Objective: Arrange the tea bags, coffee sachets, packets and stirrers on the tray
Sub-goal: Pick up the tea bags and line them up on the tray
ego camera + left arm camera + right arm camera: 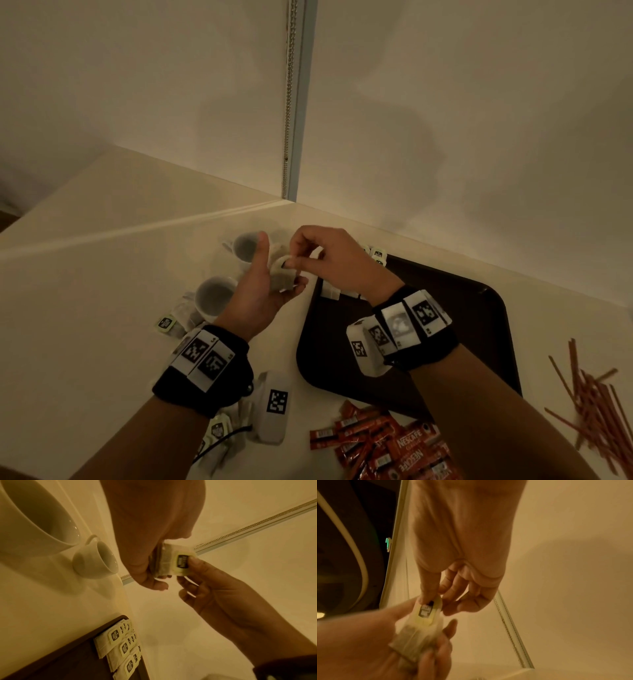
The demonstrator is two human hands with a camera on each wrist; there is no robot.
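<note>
We see both hands raised above the bench, working on one small stack of tea bags. The left hand lies palm up with its fingers curled under the stack, so its grip is clamped on the tea bags. The right hand comes in from the other side, and its thumb and forefinger pinch the paper tag of the top bag, so that grip is closed on the tag. From the right wrist the same tag shows under the thumb, though the picture is blurred there.

The dark tray sits on the bench just right of the hands. Along its far left edge we see rows of tea bags already laid overlapping, tags up.

Left of the tray stand two white cups, one behind the other, touching the bench. More loose tea bags lie beside the nearer cup, and a few more lie near the left wrist.

In front of the tray a heap of red coffee sachets rests on the bench. A loose pile of red stirrers lies to the right of the tray, off it. We cannot tell how many bags the stack holds.
</note>
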